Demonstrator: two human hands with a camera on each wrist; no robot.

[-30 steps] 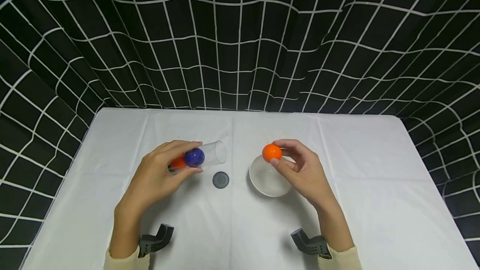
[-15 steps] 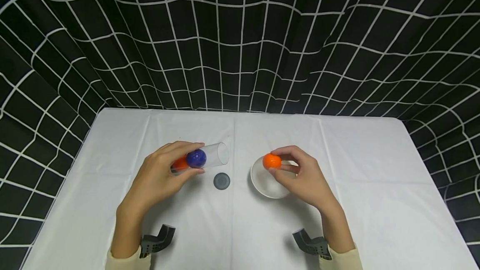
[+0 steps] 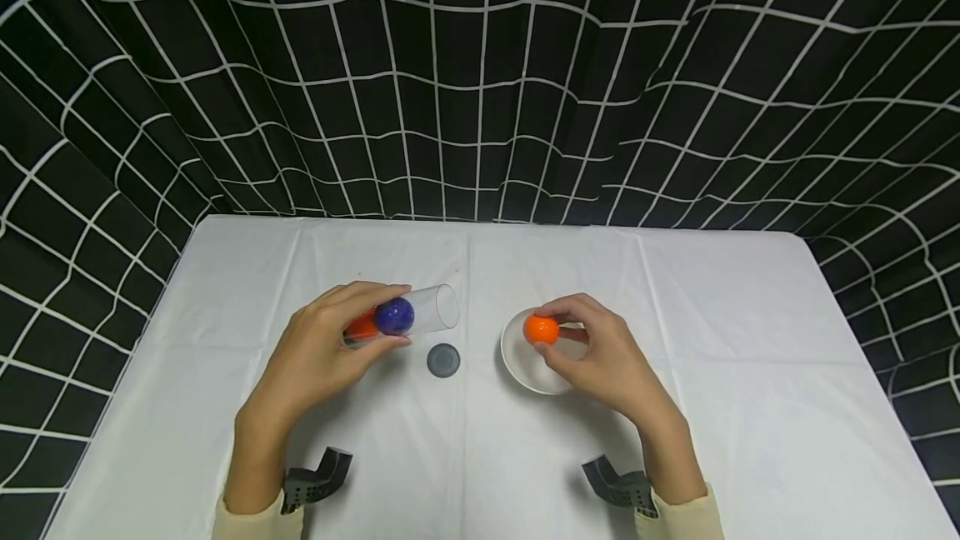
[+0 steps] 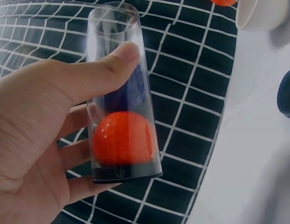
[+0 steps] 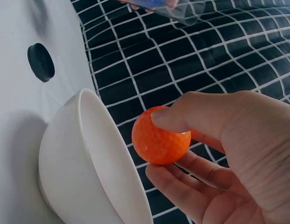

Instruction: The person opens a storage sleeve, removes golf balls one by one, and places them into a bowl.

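Note:
My left hand grips a clear plastic tube with a black base, tipped with its open end to the right in the head view. Inside it an orange ball lies against the base, and a dark blue ball sits beside it, partly behind my thumb in the left wrist view. My right hand pinches a second orange ball, dimpled like a golf ball, between thumb and fingers. That ball is over the white bowl, near its rim.
A round dark cap lies on the white-covered table between the tube and the bowl. Black cloth with a white grid hangs behind the table and at both sides.
My right hand has lowered the orange ball toward the bowl and slightly left. The left hand with the tube has hardly moved.

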